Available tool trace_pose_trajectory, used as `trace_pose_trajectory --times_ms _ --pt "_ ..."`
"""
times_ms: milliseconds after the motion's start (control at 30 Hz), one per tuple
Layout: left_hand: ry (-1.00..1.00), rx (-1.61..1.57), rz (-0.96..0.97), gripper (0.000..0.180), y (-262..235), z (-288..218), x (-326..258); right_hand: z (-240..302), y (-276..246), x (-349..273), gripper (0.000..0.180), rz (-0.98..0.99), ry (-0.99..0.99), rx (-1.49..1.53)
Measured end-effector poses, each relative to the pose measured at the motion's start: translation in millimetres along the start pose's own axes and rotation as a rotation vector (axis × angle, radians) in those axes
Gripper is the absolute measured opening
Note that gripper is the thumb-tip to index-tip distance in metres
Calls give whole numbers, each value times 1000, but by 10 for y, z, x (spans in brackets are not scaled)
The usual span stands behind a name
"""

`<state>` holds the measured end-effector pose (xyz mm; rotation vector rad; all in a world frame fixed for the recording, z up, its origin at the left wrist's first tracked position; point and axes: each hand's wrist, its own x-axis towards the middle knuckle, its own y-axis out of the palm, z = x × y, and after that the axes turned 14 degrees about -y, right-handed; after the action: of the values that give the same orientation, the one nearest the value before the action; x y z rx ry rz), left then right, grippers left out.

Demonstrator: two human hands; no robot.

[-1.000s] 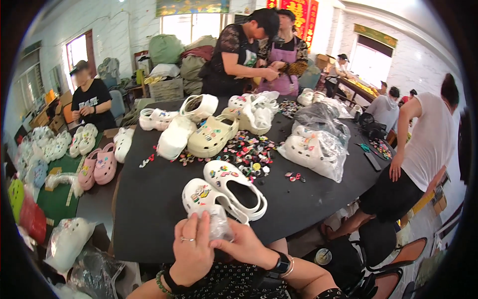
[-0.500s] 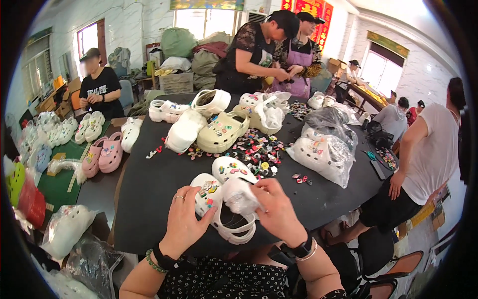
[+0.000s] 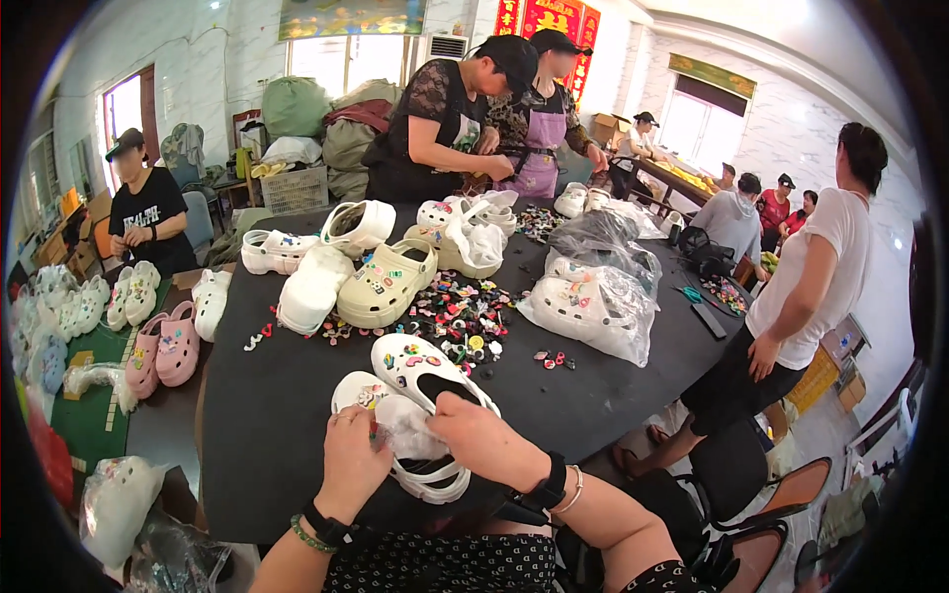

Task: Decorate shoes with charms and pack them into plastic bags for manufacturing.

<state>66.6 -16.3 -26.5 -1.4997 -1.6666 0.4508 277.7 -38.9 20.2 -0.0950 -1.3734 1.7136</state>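
Two white clogs with colourful charms lie side by side at the table's near edge. My left hand [image 3: 356, 457] is closed on the side of the nearer clog [image 3: 358, 388], its thumb beside the opening. A crumpled whitish wad [image 3: 407, 429], plastic or paper, sits at that opening, and my right hand [image 3: 484, 441] pinches its right side. The farther clog [image 3: 419, 366] lies just beyond, its dark opening facing me, partly behind my right hand. My right fingertips are partly hidden by the hand itself.
Loose charms [image 3: 460, 321] are heaped mid-table beside a beige clog [image 3: 388, 285] and more white clogs. A bagged clog [image 3: 591, 306] lies to the right. Pink clogs [image 3: 178, 346] stand at left. Co-workers stand across the table; one person in a white shirt [image 3: 816, 247] is at right.
The view has swung right, so the scene sits farther left. My right hand has brought the wad down to the nearer clog's opening; my left hand has slid nearer to it.
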Motion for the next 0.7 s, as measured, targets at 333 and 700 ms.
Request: trace_pose_trajectory --times_ms 333,700 --pt "127 -67 -67 21 10 -5 -35 -1 279 271 8 149 -179 -378" --pt "65 60 -83 24 1 -73 -98 -90 151 429 63 45 -197 -362"
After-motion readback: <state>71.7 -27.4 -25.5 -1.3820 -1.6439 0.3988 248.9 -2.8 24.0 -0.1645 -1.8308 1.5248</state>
